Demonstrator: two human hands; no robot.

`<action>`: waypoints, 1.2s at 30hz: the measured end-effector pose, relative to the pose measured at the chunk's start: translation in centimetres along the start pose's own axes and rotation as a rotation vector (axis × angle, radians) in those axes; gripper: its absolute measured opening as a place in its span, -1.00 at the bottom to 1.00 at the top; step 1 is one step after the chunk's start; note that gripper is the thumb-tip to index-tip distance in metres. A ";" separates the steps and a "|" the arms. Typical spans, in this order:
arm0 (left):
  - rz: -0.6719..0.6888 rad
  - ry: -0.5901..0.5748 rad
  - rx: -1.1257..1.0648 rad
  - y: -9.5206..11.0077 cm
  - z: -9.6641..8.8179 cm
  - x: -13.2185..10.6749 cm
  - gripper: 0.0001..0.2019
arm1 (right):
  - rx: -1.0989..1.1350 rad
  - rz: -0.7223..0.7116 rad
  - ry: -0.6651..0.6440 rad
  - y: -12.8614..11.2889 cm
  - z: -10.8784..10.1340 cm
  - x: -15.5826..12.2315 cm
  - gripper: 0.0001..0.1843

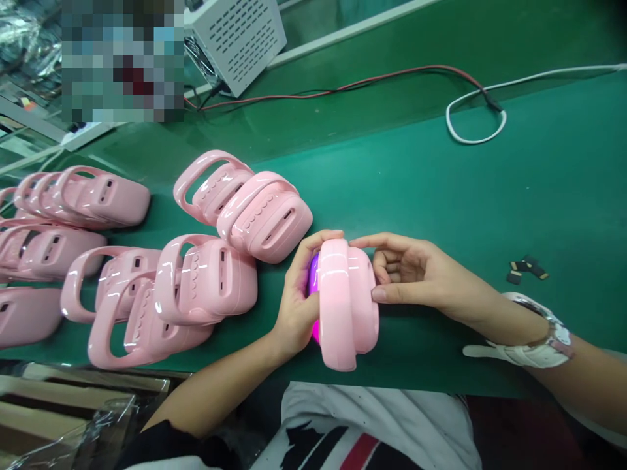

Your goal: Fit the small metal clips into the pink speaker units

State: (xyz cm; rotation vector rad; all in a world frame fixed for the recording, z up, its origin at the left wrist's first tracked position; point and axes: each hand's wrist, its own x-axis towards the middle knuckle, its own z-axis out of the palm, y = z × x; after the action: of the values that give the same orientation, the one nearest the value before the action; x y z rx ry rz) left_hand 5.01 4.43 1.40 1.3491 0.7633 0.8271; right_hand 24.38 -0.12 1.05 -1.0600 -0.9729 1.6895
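Held device [337, 307]: pink, I see, glowing purple and magenta
Worktop [416, 189]: green
Watch strap [519, 354]: white
Shirt [401, 408]: grey, black and red bands

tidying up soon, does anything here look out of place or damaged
Nothing looks spilled, and the held pink speaker shows no visible damage. Slightly odd: the white watch strap near the right hand has its end jutting out, and small black cards lie scattered on the table.

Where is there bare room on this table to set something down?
The widest free patch is green tabletop between the looped white cable, the small flat black cards and the right hand. Another lies right of the cards, beyond the white-strapped watch. The left is crowded with glossy pink plastic handled devices, some overlapping.
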 end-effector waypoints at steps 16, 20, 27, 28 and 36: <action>0.007 0.030 0.084 0.3 0.4 0.0 -0.56 | 0.064 0.011 0.028 0.2 0.3 -0.1 -0.39; 0.031 0.026 0.038 0.0 0.4 0.0 -0.52 | 0.059 0.010 0.018 0.3 0.2 0.0 -0.40; 0.025 0.015 0.013 -0.1 0.4 0.0 -0.53 | 0.040 0.004 0.013 0.4 0.0 -0.2 -0.43; 0.029 0.013 0.003 -0.1 0.4 0.0 -0.53 | 0.040 0.004 0.012 0.4 0.0 -0.2 -0.43; 0.057 0.013 0.000 -0.3 0.6 0.0 -0.56 | 0.071 -0.006 0.029 0.5 0.2 0.0 -0.43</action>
State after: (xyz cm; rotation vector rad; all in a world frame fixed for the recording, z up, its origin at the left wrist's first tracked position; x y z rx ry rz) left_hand 5.54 4.13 1.17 1.3720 0.7386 0.8812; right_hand 24.04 -0.34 0.65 -1.0313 -0.8899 1.6872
